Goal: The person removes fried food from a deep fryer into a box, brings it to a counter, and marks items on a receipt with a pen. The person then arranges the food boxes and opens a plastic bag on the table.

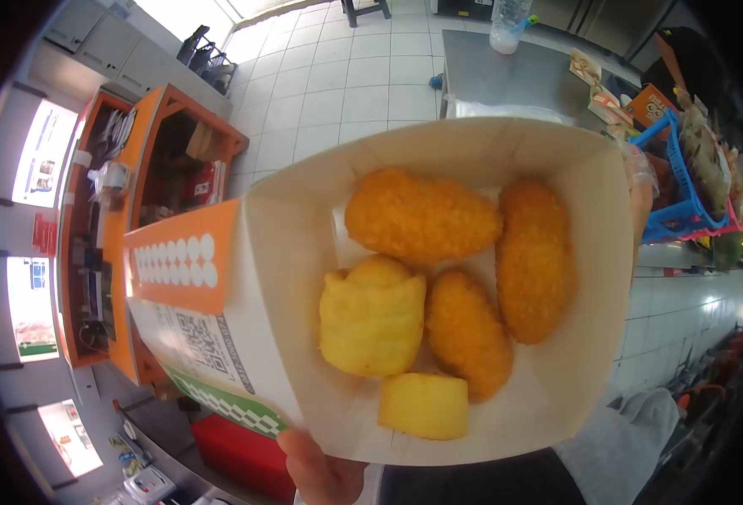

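An open white paper box (590, 379) with an orange, white and green printed side is held up close to the camera. Inside lie several breaded golden pieces (422, 217), a yellow piece with small ear-like points (371, 320) and a short yellow block (424, 406). My left hand (321, 471) is closed on the lower left edge, its thumb tip showing against the box. Along the box's right outer wall a strip of my right hand (642, 198) shows, pressed against it; most of its fingers are hidden behind the box.
Behind the box stands a metal table (489, 71) with a clear plastic bottle (509, 29). A blue basket (679, 189) with packets is at the right. An orange shelf unit (148, 143) stands left, and a red box (241, 454) lower left. White floor tiles (321, 93) extend beyond.
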A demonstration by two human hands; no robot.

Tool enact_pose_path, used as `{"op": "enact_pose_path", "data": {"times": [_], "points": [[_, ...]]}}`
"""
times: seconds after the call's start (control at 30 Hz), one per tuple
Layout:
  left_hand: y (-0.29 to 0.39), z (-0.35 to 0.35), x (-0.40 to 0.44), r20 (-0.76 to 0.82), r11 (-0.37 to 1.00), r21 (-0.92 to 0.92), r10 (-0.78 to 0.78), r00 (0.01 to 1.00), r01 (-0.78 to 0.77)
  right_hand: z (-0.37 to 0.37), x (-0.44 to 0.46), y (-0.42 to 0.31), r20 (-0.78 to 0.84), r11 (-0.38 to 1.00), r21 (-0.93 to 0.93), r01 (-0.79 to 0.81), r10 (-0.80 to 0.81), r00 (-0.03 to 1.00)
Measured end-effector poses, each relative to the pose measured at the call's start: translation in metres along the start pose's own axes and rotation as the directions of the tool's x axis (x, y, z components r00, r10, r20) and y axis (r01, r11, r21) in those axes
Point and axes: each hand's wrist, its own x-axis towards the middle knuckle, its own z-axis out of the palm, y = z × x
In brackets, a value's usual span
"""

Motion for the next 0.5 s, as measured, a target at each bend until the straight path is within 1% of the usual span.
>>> {"op": "enact_pose_path", "data": {"times": [0.03,0.07,0.1,0.13,0.17,0.2,0.23,0.27,0.3,0.37,0.4,0.47,0.5], "points": [[-0.003,-0.001,0.016,0.079,0.989,-0.022,0.147,0.986,-0.146,0.006,0.005,0.002,-0.001,1.000,0.006,0.001,-0.001,1.000],[-0.003,0.001,0.027,0.091,0.989,-0.021,0.150,0.984,-0.149,0.012,0.011,0.004,0.000,1.000,0.010,0.005,-0.005,1.000],[0.002,0.010,0.039,0.159,0.942,-0.333,0.091,0.983,-0.033,0.018,0.017,0.006,-0.007,1.000,0.010,0.010,-0.009,1.000],[0.004,0.020,0.053,0.240,0.792,-0.602,0.056,0.969,0.103,0.022,0.023,0.007,-0.009,1.000,0.011,0.016,-0.016,1.000],[0.005,0.028,0.068,0.247,0.791,-0.603,0.060,0.967,0.105,0.027,0.028,0.008,-0.017,1.000,0.012,0.020,-0.020,1.000],[0.005,0.035,0.087,0.403,0.749,-0.629,0.083,0.911,0.210,0.029,0.025,0.009,-0.088,0.998,0.046,-0.042,0.046,0.995],[0.004,0.043,0.108,0.550,0.708,-0.629,0.114,0.827,0.321,0.030,0.022,0.010,-0.162,0.991,0.085,-0.102,0.115,0.980],[0.002,0.050,0.128,0.568,0.711,-0.620,0.113,0.816,0.333,0.036,0.019,0.009,-0.210,0.992,0.070,-0.107,0.120,0.970],[-0.002,0.058,0.149,0.531,0.674,-0.643,0.049,0.846,0.365,0.038,0.019,0.012,-0.232,0.992,0.069,-0.106,0.119,0.965],[-0.015,0.073,0.188,0.455,0.596,-0.685,-0.098,0.885,0.419,0.038,0.024,0.020,-0.350,0.988,0.086,-0.131,0.153,0.924],[-0.025,0.078,0.210,0.477,0.600,-0.672,-0.098,0.873,0.434,0.044,0.030,0.022,-0.374,0.988,0.087,-0.127,0.151,0.915],[-0.048,0.086,0.257,0.506,0.746,-0.588,0.039,0.862,0.311,0.064,0.042,0.027,-0.276,0.975,0.154,-0.158,0.195,0.941],[-0.057,0.089,0.278,0.526,0.752,-0.574,0.036,0.850,0.323,0.075,0.049,0.030,-0.298,0.975,0.157,-0.158,0.199,0.933]]}}
